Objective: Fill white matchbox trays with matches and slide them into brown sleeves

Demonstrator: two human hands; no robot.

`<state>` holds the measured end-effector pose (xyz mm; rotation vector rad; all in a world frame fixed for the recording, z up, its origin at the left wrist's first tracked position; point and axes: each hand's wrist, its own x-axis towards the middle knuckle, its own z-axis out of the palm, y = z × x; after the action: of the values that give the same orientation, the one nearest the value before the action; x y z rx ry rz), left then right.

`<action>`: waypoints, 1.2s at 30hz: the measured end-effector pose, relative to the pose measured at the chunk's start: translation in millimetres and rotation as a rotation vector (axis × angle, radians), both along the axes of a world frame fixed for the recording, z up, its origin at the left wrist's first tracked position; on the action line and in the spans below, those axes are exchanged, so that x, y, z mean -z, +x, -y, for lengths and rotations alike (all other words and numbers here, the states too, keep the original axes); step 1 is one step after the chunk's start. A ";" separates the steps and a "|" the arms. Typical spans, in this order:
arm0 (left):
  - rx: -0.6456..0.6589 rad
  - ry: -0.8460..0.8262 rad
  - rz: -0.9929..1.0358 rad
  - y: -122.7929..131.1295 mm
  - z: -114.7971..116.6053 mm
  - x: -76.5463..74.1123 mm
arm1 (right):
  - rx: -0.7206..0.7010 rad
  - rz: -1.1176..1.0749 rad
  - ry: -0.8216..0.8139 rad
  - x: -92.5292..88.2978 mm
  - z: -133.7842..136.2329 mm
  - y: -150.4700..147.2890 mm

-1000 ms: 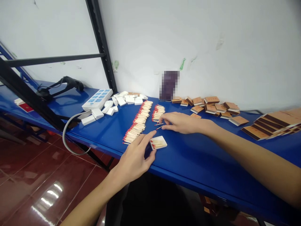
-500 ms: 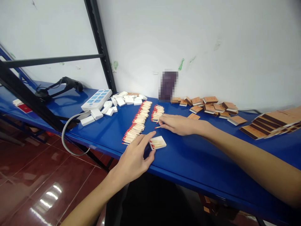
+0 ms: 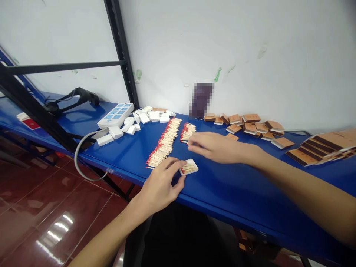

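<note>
My left hand (image 3: 164, 180) has its thumb and fingers closed about the left end of a small white matchbox tray (image 3: 194, 171), which rests on the table near the front edge. Red-tipped matches (image 3: 188, 168) lie inside the tray, partly covered by the fingertips. Just beyond it, my right hand (image 3: 204, 144) is over the table with its fingers pinched together; what they hold, if anything, is hidden. A short row of loose matches (image 3: 188, 131) lies beside the right fingertips. To the left runs a longer row of matches (image 3: 166, 142), heads facing left.
White matchbox trays (image 3: 144, 118) lie heaped at the back left next to a power strip (image 3: 116, 115) with a grey cable. Brown matchbox sleeves (image 3: 250, 128) are scattered at the back right, with flatter sleeves stacked (image 3: 319, 148) further right. A black rack post (image 3: 122, 52) rises behind.
My left fingertips have curled in over the tray's edge. The match that showed at my right fingertips is now out of sight, and the right fingers are a little higher. The view has shifted slightly.
</note>
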<state>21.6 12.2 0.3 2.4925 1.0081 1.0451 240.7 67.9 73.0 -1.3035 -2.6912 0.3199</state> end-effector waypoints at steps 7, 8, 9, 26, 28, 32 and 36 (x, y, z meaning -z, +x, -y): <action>0.012 0.007 0.010 0.9 -0.2 -0.6 | 0.085 0.128 0.270 27.0 -41.2 13.9; 0.012 0.003 0.008 1.0 -0.3 -0.6 | 0.080 0.143 0.274 30.0 -43.9 15.1; 0.012 -0.001 0.005 1.0 -0.4 -0.6 | 0.071 0.157 0.277 32.3 -45.6 16.0; 0.009 0.007 -0.006 -0.3 0.5 -0.6 | 0.129 0.023 0.192 41.6 -45.5 3.9; 0.011 0.004 -0.005 0.2 0.4 -0.9 | 0.120 0.023 0.211 41.3 -46.1 5.0; 0.008 -0.011 -0.006 1.2 0.8 -1.6 | 0.074 0.036 0.220 41.2 -47.2 6.6; 0.006 -0.007 -0.006 1.4 0.9 -1.6 | 0.064 0.065 0.190 42.1 -48.1 6.0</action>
<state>23.0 11.3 1.9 2.4936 1.0030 1.0314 246.7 116.0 30.8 -1.3606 -2.6479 0.0142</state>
